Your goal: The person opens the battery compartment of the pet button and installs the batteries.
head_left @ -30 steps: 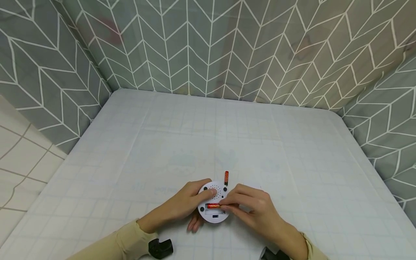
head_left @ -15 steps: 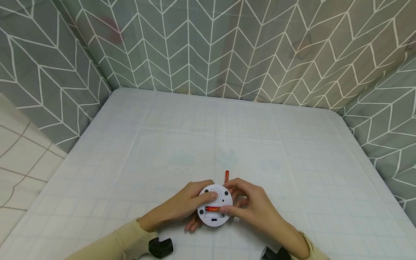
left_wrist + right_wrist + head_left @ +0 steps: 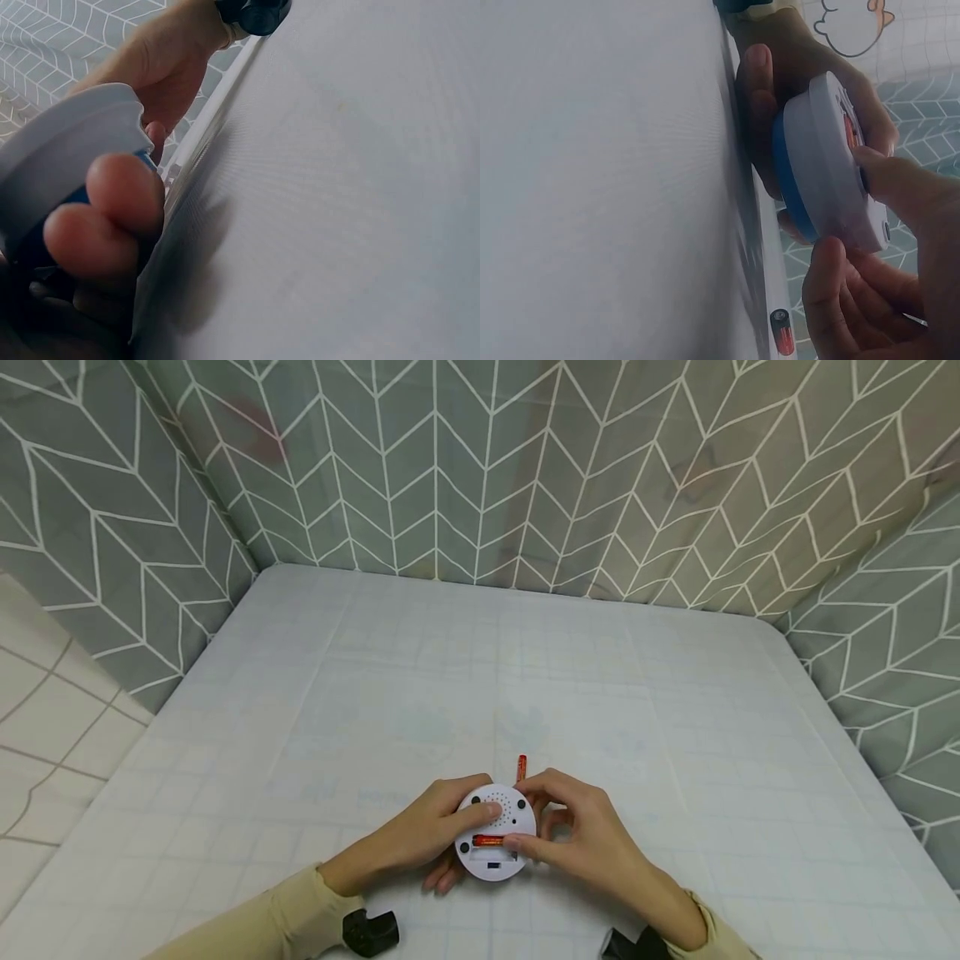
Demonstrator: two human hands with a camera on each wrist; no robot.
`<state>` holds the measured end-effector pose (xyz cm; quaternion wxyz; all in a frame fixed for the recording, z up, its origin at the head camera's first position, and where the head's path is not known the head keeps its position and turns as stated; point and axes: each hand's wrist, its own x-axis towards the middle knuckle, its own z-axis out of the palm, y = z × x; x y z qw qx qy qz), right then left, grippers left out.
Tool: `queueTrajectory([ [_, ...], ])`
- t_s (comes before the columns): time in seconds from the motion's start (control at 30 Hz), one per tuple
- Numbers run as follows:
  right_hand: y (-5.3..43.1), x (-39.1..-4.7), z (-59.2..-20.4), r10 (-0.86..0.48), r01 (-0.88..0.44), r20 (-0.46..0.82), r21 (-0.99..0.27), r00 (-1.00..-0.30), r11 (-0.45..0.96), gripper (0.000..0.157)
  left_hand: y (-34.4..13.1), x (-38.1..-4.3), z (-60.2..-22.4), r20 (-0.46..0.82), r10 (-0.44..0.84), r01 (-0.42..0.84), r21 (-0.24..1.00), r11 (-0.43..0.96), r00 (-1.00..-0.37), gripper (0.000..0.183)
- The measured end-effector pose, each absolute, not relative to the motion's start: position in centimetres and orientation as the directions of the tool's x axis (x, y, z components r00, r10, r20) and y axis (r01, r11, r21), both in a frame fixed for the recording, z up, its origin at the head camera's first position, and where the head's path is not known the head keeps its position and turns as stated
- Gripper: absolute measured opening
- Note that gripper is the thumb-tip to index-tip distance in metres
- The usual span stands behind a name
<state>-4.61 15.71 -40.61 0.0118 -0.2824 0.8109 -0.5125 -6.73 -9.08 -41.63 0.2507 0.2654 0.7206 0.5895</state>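
A round white battery-powered device [image 3: 513, 810] is turned with its underside up, showing speaker holes, dark round feet and an uncovered battery compartment. Its far side has a blue band, visible in the right wrist view. My left hand [image 3: 423, 818] grips it, thumb over the speaker holes and fingers curled beneath. One red battery [image 3: 487, 841] lies in the compartment's upper slot. My right hand [image 3: 581, 827] has its thumb on that battery's right end, with the index fingertip at the device's rim, so thumb and fingers pinch the device between them. The thumb hides the battery's end.
Just beyond the device, a second red battery [image 3: 522, 766] lies on the white-covered table [image 3: 420, 693]; its dark end faces the right wrist camera. Grey curtains [image 3: 465, 477] with white chevron lines surround the table's back and sides. Black wrist mounts [image 3: 371, 933] sit at both cuffs.
A second ago the right fingertips pinched the battery over the compartment. They have since spread, thumb onto the battery and index to the rim. The device shifted slightly nearer. The left hand keeps its grip.
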Motion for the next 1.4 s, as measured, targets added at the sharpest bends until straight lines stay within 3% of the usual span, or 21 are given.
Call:
queueTrajectory([
  [0.37, 15.9, -4.95, -40.72, -0.471, -0.558, 0.384, -0.768, -0.794, 0.315, 0.034, -9.15, -6.47, -41.33, -0.056, 0.678, 0.045, 0.99, 0.13, -0.733, 0.024],
  [0.57, 16.03, -5.01, -40.75, -0.375, -0.551, 0.412, -0.705, -0.831, 0.446, 0.022, -9.1, -6.31, -41.44, -0.082, 0.709, -0.016, 0.995, 0.099, -0.7, 0.025],
  [0.73, 16.22, -5.3, -40.91, -0.358, -0.553, 0.424, -0.579, -0.832, 0.599, 0.041, -9.09, -6.37, -41.52, -0.079, 0.717, -0.006, 0.995, 0.103, -0.693, 0.025],
  [0.87, 16.36, -5.4, -41.11, -0.404, -0.545, 0.368, -0.52, -0.838, 0.657, 0.058, -9.08, -6.61, -41.52, -0.032, 0.693, 0.086, 0.987, 0.135, -0.72, 0.023],
  [0.97, 16.36, -5.43, -41.23, -0.441, -0.551, 0.33, -0.506, -0.835, 0.664, 0.06, -9.08, -6.79, -41.52, -0.003, 0.658, 0.165, 0.967, 0.193, -0.753, 0.021],
  [1.4, 16.27, -5.6, -41.45, -0.494, -0.659, 0.438, -0.452, -0.751, 0.601, 0.031, -9.12, -6.74, -41.54, -0.014, 0.652, 0.166, 0.963, 0.213, -0.758, 0.021],
])
